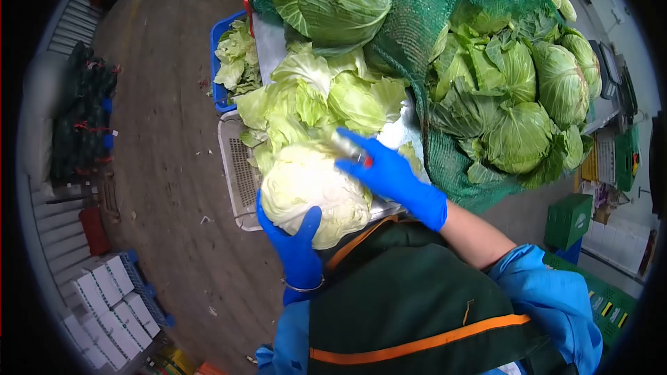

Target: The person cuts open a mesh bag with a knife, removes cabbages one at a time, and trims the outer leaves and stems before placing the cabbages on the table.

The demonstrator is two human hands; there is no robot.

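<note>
A pale, trimmed cabbage (316, 191) rests against my left hand (295, 243), whose blue-gloved fingers and thumb hold it from below and the left. My right hand (385, 170), gloved in blue too, is closed around a small tool (351, 147) with a red part, just above the cabbage's upper right side; its blade is blurred. Loose pale green leaves (306, 97) lie heaped on the metal surface (396, 132) beyond the cabbage. A whole green cabbage (340, 7) sits behind the leaves.
A green mesh sack (417, 21) bears several cabbages (517, 135) at the right. At the left edge of the work surface are a white perforated basket (241, 173) and a blue crate (217, 69) with leaves. White boxes (114, 312) stand at the lower left.
</note>
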